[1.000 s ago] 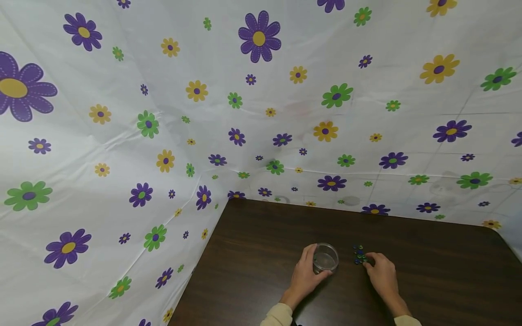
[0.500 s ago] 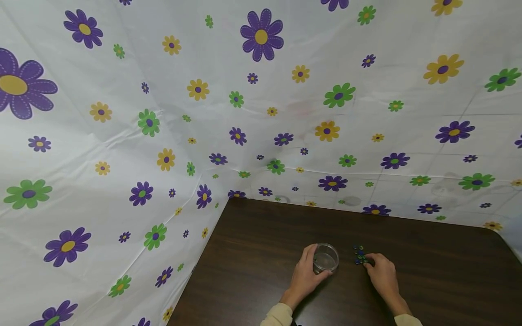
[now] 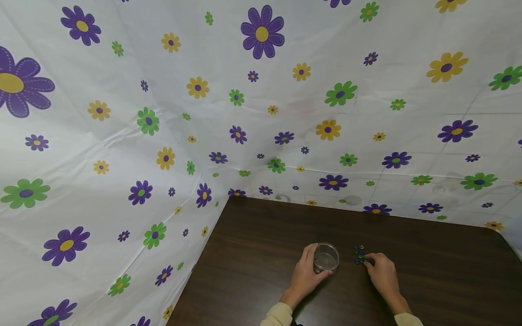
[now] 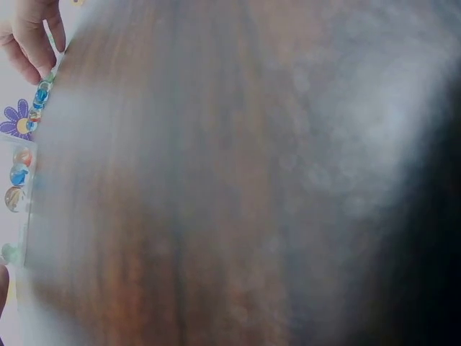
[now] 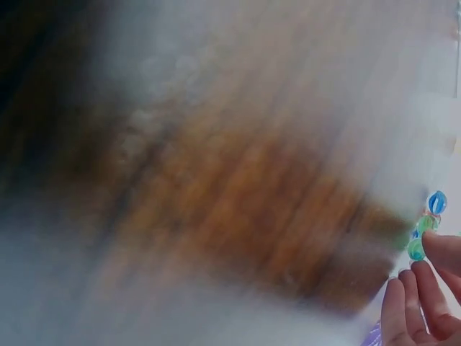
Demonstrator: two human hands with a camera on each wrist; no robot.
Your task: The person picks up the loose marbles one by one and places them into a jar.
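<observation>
My left hand (image 3: 304, 275) curves round the side of a clear round dish (image 3: 326, 258) standing on the table. Through its wall in the left wrist view, several glass marbles (image 4: 19, 175) show, with a fingertip (image 4: 3, 285) at the near side. To the right of the dish lies a small group of blue and green marbles (image 3: 359, 253). My right hand (image 3: 382, 274) is at the near right edge of that group. In the right wrist view its thumb and fingers pinch a green marble (image 5: 416, 249), and a blue marble (image 5: 437, 202) sits just beyond.
The dark wood-grain table (image 3: 261, 240) spreads round both hands. A white sheet with purple, green and yellow flowers (image 3: 285, 99) hangs along its back and left edges.
The head view has shifted very slightly. Both hands and the dish stay almost in place; the right fingertips stay at the marbles.
</observation>
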